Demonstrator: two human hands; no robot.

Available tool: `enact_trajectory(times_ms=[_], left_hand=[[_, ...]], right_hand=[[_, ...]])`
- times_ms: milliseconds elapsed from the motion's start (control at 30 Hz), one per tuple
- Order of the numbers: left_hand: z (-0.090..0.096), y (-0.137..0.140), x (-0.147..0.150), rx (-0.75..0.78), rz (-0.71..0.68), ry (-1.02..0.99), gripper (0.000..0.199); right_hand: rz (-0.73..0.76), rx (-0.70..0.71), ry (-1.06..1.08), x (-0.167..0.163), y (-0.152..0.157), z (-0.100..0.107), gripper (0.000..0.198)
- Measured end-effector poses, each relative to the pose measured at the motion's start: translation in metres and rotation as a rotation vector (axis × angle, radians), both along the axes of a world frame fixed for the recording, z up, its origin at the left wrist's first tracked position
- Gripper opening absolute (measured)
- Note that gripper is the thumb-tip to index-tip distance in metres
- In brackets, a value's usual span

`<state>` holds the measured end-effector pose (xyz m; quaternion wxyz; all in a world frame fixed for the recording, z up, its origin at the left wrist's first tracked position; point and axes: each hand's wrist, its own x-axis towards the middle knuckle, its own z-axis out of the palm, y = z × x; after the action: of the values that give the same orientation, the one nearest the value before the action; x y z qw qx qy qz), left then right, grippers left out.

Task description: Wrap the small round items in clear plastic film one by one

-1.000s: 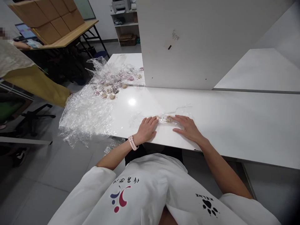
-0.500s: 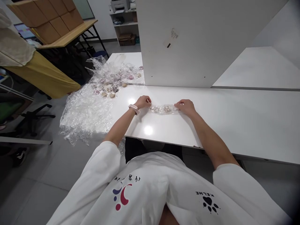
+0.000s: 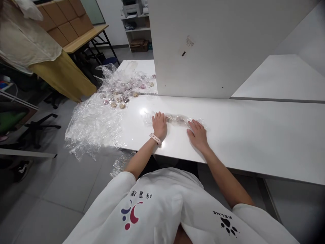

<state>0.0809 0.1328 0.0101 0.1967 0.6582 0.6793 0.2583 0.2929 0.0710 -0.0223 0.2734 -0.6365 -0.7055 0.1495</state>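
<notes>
Clear plastic packet (image 3: 177, 118) w/ small brownish bits inside lies flat on white table (image 3: 248, 135), approx. mid-frame, its middle showing betw. & slightly above the hands. L hand (image 3: 159, 125): palm down, fingers out straight, resting on packet's left part, nothing gripped. R hand (image 3: 198, 135): palm down, thumb spread from fingers, fingertips at packet's right end, no grip either. Loose plastic sticks out past both hands. Pinkish band (image 3: 155, 138) on L wrist. Pile of plastic wrap (image 3: 93, 125), left of centre, well apart from packet. White board (image 3: 203, 51) upright, top centre. Person in yellow bottoms (image 3: 63, 74), upper left.
</notes>
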Motion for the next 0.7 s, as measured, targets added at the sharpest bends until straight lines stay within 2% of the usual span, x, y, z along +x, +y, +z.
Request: enact_trajectory(times_ms=[67, 133, 233, 300, 400, 567, 633, 700], left_hand=[[0.007, 0.004, 0.011, -0.051, 0.095, -0.340, 0.039], [0.017, -0.001, 0.024, -0.135, 0.146, -0.733, 0.038], [0.030, -0.020, 0.043, -0.229, 0.094, -1.210, 0.029], [0.035, -0.033, 0.050, -0.277, 0.053, -1.387, 0.024], [0.037, -0.045, 0.051, -0.397, 0.069, -1.493, 0.015], [0.028, -0.052, 0.051, -0.555, 0.015, -1.355, 0.019], [0.023, -0.055, 0.054, -0.504, -0.005, -1.258, 0.018], [0.019, -0.057, 0.056, -0.354, -0.053, -1.103, 0.016]], right_hand=[[-0.038, -0.060, 0.156, -0.013, -0.006, 0.002, 0.057], [-0.054, -0.161, 0.409, -0.027, -0.011, 0.012, 0.061], [-0.020, -0.323, 0.930, -0.038, -0.014, 0.035, 0.065], [0.042, -0.415, 1.230, -0.038, -0.015, 0.050, 0.067], [0.056, -0.498, 1.434, -0.035, -0.019, 0.063, 0.060], [-0.101, -0.414, 1.382, -0.032, -0.034, 0.058, 0.054], [-0.090, -0.398, 1.334, -0.028, -0.035, 0.049, 0.051], [-0.114, -0.340, 1.259, -0.014, -0.027, 0.038, 0.046]])
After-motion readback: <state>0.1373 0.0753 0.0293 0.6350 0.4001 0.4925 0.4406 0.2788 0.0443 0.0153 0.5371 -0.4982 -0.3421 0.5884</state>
